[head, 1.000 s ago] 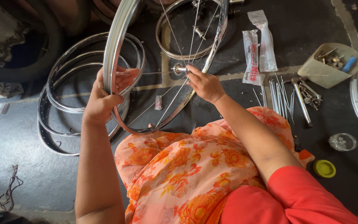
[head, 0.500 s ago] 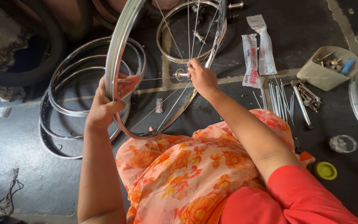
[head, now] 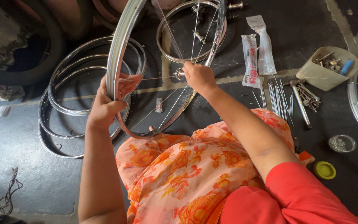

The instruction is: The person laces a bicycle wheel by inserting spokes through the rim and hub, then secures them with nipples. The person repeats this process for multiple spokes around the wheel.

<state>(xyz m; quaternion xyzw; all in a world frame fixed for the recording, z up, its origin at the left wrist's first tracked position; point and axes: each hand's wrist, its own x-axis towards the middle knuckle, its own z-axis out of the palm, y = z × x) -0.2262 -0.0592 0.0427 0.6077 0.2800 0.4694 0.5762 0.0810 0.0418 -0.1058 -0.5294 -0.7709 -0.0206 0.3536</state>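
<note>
I hold a shiny metal bicycle wheel rim (head: 119, 54) upright over my lap. My left hand (head: 106, 101) grips the rim's left side, fingers wrapped round it. My right hand (head: 198, 76) reaches inside the rim and pinches at the hub (head: 180, 74) in the middle, where thin spokes (head: 168, 110) run out to the rim. My knees are covered by orange flowered cloth (head: 187, 166).
Bare rims (head: 59, 103) lie stacked on the dark floor at left, beside a black tyre (head: 42, 68). Loose spokes (head: 276, 97), two plastic packets (head: 255, 49), a wrench (head: 301, 103), a beige tray of small parts (head: 326, 76), a clear jar (head: 342, 143) and a green lid (head: 325, 169) lie right.
The view has shifted slightly and the wheel sits a little lower. My right hand stays at the hub; my left hand keeps its grip on the rim.
</note>
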